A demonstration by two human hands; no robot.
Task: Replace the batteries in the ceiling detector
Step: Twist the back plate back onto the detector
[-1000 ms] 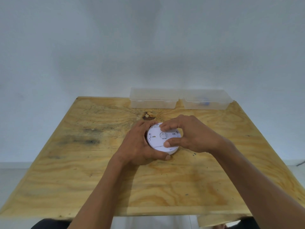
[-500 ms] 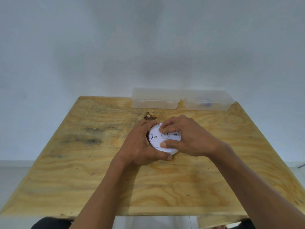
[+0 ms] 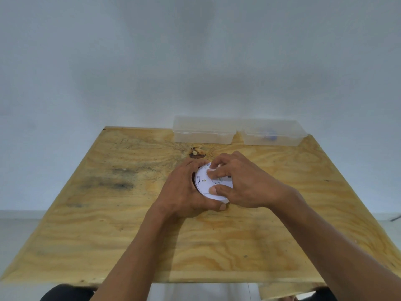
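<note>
**Both hands locked on the detector, mid-bench**

The white round detector (image 3: 211,185) sits in the middle of the plywood bench (image 3: 108,224), tipped up so its flat white face looks toward the camera. The left hand (image 3: 184,194) cups it from the left, fingers wrapped round the far rim and thumb under the near edge, clamped on the body. The right hand (image 3: 243,183) comes over from the right, fingers curled down on the face and thumb pressed on the lower part, closed on the detector too.

Beyond the detector, a dark knot (image 3: 196,153) marks the wood. Further back, right at the bench's far edge against the wall, two clear plastic boxes stand side by side: the left box (image 3: 204,132) and the right box (image 3: 273,135), the latter holding something blue, too blurred to identify.

Left of the detector the bench is open, stained wood out to the edge. Nearer than the detector, bare board runs to the front edge, crossed only by the two forearms.
</note>
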